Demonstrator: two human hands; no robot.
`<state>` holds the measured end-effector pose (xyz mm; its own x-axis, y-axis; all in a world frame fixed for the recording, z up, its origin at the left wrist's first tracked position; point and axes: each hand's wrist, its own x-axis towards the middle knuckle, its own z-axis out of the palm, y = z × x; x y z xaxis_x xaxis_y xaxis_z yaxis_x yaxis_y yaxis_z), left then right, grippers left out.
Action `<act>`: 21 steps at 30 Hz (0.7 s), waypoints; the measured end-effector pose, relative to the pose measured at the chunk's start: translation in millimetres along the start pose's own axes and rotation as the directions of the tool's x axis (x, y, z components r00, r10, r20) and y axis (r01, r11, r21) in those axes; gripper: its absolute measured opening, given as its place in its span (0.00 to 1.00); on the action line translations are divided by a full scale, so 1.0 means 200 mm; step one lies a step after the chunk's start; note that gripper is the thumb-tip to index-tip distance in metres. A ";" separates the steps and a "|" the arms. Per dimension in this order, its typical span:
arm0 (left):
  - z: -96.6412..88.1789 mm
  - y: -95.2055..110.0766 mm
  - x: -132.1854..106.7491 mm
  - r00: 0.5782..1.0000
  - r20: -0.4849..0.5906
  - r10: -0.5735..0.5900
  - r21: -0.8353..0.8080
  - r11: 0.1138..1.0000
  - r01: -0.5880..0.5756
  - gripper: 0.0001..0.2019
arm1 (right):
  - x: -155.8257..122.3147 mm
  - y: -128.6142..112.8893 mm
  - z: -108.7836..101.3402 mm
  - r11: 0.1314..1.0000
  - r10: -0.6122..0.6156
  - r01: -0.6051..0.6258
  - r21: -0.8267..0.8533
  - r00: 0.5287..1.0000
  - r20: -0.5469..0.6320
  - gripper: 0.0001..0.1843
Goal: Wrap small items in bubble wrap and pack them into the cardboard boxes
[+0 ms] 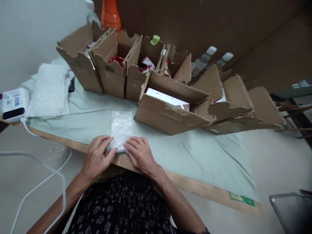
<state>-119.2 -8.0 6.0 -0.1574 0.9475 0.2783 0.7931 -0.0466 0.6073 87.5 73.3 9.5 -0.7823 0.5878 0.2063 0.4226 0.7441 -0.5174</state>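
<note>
A clear bubble wrap sheet (122,123) lies on the green-clothed table, close to its front edge. Its near end looks thicker and folded over; whatever may be inside cannot be made out. On the left side of that near end, my left hand (98,155) grips with thumb and fingers. From the right, my right hand (140,154) holds the same end, its bent fingers pressed on the plastic and its thumb mostly hidden.
Several open cardboard boxes (156,115) line the back of the table, some with packets or cartons inside. Stacked bubble wrap (50,87) lies at left beside a white device (15,103) with a cable. Bottles (110,16) stand behind the boxes.
</note>
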 end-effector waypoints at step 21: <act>-0.01 0.04 0.01 0.877 -0.022 -0.481 -0.383 0.814 0.437 0.24 | 0.14 0.06 -0.01 0.969 0.212 -0.199 0.144 0.974 -0.085 0.16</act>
<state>-114.5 -6.9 11.8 -0.5324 0.8459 -0.0312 0.3518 0.2547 0.9008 71.1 98.2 10.5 -0.6332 0.7569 0.1615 0.4991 0.5588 -0.6623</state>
